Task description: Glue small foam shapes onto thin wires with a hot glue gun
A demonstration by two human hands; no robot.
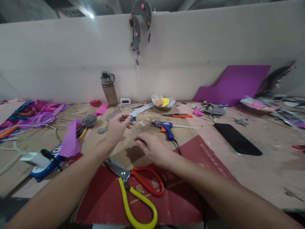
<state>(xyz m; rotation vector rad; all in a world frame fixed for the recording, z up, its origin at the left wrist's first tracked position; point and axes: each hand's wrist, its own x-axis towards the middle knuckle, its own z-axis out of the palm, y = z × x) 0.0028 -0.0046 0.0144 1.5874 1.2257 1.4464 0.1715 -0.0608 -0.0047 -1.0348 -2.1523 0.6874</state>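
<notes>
My left hand point(119, 124) pinches a small dark teal piece point(133, 118), maybe felt or foam, between thumb and fingertips. Just below and to the right is my right hand point(151, 144), its fingers curled together over the cardboard point(130, 159); what they hold, if anything, is hidden. A blue hot glue gun point(166, 127) lies right of both hands, with a white glue stick point(184, 126) in its back. Nearer to me, large scissors point(124, 173) with one red and one yellow handle rest on the red cardboard point(177, 203), blades partly under my left forearm.
A black phone point(237, 138) lies at the right. Behind stand a water bottle point(109, 89), a small white clock-like device point(125, 101) and a bowl point(164, 107) of scraps. A grey yarn ball point(89, 120), purple felt point(71, 140) and a blue power strip point(46, 168) with cables are left.
</notes>
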